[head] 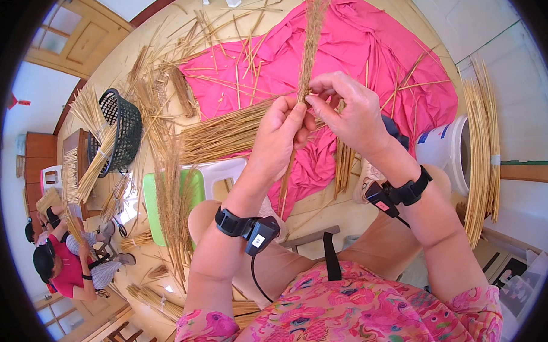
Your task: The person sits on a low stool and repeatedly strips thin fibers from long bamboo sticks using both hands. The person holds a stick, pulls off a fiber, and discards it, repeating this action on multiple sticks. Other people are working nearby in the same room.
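Observation:
Upright before me is a plumed dry stalk [311, 47], its feathery head pointing away from me. My left hand [281, 132] grips it just below the plume, thumb on top. The thumb and forefinger of my right hand [353, 107] pinch at the plume's base, touching the left fingertips; the exact bit between them is too small to tell. The bare lower stem [284, 188] runs down from under my left hand. Beneath my hands, a thick bundle of long straw-coloured stalks [227, 132] lies across a pink cloth [261, 58] on the floor.
Plumed stalks [168, 197] lean over a green-topped stool [153, 211] at my left. Beyond stands a dark plastic basket [127, 131] with tied bundles. A white bucket [441, 154] and bundled stalks [477, 164] are at right. Two people, one a person in a pink shirt [69, 273], sit far left.

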### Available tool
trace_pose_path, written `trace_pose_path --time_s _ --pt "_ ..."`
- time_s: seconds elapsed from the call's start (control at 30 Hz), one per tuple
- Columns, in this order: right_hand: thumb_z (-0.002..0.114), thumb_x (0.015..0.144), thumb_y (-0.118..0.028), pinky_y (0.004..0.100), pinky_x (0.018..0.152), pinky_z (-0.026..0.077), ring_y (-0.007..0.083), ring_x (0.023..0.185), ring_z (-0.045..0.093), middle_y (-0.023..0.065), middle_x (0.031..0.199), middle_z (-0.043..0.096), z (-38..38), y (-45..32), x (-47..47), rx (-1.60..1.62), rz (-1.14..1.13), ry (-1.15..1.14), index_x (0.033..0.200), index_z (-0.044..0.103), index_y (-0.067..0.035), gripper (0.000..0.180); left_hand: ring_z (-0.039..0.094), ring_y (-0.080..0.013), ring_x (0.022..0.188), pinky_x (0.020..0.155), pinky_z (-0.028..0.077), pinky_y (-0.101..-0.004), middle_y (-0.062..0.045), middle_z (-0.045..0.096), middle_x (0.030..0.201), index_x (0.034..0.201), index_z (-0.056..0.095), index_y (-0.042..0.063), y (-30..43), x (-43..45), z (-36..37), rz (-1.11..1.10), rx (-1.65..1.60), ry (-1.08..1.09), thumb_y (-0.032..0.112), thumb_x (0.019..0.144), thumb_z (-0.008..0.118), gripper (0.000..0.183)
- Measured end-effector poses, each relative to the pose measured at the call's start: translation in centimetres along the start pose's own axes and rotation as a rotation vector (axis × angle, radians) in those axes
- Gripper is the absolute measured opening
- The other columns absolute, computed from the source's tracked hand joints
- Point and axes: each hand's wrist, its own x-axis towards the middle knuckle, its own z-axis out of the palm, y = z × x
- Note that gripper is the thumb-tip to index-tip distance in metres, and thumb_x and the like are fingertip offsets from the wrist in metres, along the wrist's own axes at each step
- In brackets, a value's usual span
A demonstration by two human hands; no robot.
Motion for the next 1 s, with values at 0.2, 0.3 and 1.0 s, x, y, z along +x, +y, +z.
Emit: trace_pose_path --time_s 0.2,0.3,1.0 --pt "0.065 0.076 -0.002 0.0265 0.056 0.05 0.0188 0.065 0.062 0.0094 0.077 0.061 0.1 0.2 -0.1 0.047 0.062 -0.029 0.086 0.058 0.0 0.012 0.036 -0.0042 0.051 0.045 0.029 -0.0182 -0.003 0.051 0.073 0.091 0.045 0.007 0.2 -0.4 0.1 -0.029 -0.055 -0.019 0.02 0.096 0.044 0.015" --pt "0.065 0.076 -0.002 0.0275 0.054 0.049 0.0193 0.063 0.062 0.0095 0.076 0.061 0.1 0.3 0.0 0.017 0.01 -0.033 0.084 0.059 -0.001 0.01 0.035 -0.0041 0.05 0.043 0.027 -0.0181 -0.003 0.051 0.071 0.091 0.045 0.007 0.1 -0.4 0.0 -0.038 -0.083 -0.011 0.02 0.096 0.044 0.014" --pt "0.067 0.072 -0.009 0.0242 0.053 0.045 0.0078 0.056 0.055 0.0008 0.063 0.06 -2.5 2.9 0.9 0.254 0.471 -0.661 0.076 0.062 -0.001 0.01 0.031 -0.004 0.05 0.042 0.025 -0.0173 -0.002 0.046 0.067 0.093 0.044 0.006 0.3 -0.8 0.1 -0.08 -0.184 0.031 0.02 0.097 0.042 0.014"
